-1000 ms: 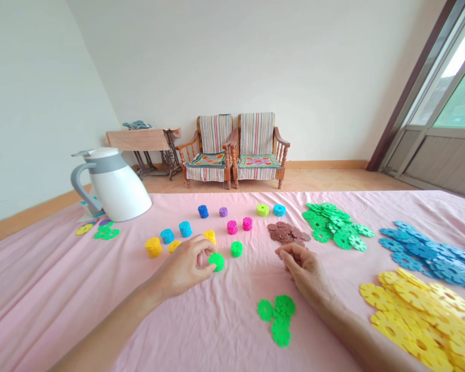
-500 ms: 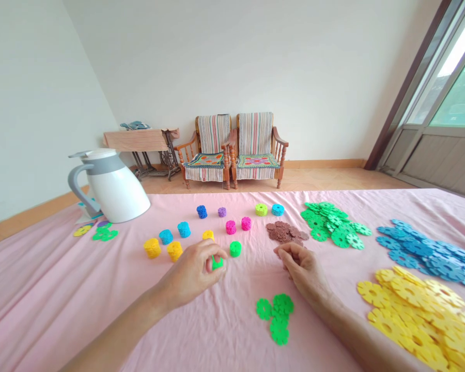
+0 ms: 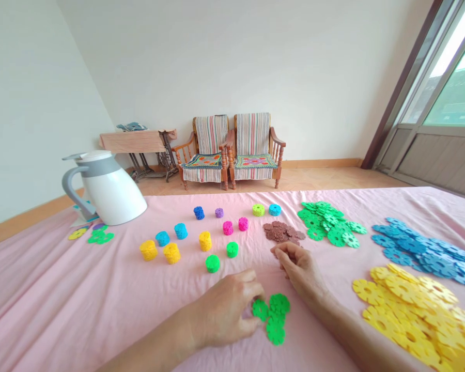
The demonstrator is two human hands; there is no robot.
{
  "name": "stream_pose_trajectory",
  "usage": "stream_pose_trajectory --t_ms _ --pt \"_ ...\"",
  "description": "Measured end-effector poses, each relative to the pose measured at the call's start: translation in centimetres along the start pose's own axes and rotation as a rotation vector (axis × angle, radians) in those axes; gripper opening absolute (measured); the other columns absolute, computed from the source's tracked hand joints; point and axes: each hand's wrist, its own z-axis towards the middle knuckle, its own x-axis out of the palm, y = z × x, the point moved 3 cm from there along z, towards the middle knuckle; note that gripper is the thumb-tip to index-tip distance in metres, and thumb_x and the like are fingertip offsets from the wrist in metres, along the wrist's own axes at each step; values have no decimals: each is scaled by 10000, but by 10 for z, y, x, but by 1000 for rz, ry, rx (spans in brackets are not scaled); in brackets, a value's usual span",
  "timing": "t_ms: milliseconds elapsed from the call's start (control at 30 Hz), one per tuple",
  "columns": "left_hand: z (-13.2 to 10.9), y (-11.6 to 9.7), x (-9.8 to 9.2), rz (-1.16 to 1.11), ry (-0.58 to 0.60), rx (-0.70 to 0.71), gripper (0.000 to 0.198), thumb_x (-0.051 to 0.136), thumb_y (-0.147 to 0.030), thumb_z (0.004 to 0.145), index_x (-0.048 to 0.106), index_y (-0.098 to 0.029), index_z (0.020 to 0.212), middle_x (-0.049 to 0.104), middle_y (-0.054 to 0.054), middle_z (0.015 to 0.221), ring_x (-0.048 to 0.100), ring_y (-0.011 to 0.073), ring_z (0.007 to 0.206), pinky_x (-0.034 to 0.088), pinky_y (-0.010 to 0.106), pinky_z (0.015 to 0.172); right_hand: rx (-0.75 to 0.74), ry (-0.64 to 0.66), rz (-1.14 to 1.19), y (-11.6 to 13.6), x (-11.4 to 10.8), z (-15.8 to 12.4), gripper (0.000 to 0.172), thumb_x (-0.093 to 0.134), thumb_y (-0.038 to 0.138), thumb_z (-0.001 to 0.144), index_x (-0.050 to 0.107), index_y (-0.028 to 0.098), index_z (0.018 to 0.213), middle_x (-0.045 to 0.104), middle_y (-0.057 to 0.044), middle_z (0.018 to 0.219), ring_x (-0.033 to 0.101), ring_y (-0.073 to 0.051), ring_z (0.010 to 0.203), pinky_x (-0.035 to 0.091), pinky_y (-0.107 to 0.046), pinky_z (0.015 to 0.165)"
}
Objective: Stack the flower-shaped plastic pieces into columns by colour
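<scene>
My left hand (image 3: 232, 307) reaches over the pink cloth to a few loose green flower-shaped discs (image 3: 276, 329). Its thumb and fingertips are apart, on either side of the leftmost green disc (image 3: 260, 310). My right hand (image 3: 300, 266) rests on the cloth just in front of a pile of brown discs (image 3: 281, 231). Its thumb and index finger are pinched together; whether anything is between them cannot be made out. Beyond my left hand stand a green disc stack (image 3: 212, 264) and another green stack (image 3: 232, 250).
Yellow (image 3: 205, 241), blue (image 3: 181, 231), pink (image 3: 228, 228) and other small stacks stand mid-table. Loose green (image 3: 325, 222), blue (image 3: 422, 248) and yellow discs (image 3: 414, 315) are heaped at right. A white jug (image 3: 114, 191) stands at left, beside several flat discs (image 3: 99, 235).
My left hand has let go of the green stack, now standing on the cloth, and moved right and nearer to the loose green discs. My right hand stays by the brown pile.
</scene>
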Motion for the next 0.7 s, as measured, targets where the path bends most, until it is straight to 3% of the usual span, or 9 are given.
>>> stream_pose_trajectory --t_ms 167,400,533,700 --pt "-1 1 -6 33 -72 -21 174 584 -73 625 571 -192 752 550 2 784 531 155 707 406 242 604 -6 7 0 1 0 0 256 543 410 747 635 171 755 433 58 490 387 -97 424 272 -211 397" --pt "10 39 -55 163 -349 -135 168 569 -116 689 606 -191 834 558 11 826 550 166 741 404 254 637 -41 30 -4 -2 1 0 211 535 355 765 629 165 760 409 62 492 365 -90 433 246 -208 406" --pt "20 60 -66 202 -358 -147 125 603 -141 674 613 -182 792 567 10 798 563 174 733 401 251 632 -31 30 -15 -2 1 0 224 522 355 776 630 159 774 423 54 507 372 -93 444 248 -210 413" --pt "26 69 -62 212 -338 -137 114 615 -142 661 618 -172 770 569 9 767 568 175 721 394 242 616 -23 35 -22 -1 1 0 228 519 353 778 631 155 788 423 54 511 356 -86 431 237 -209 404"
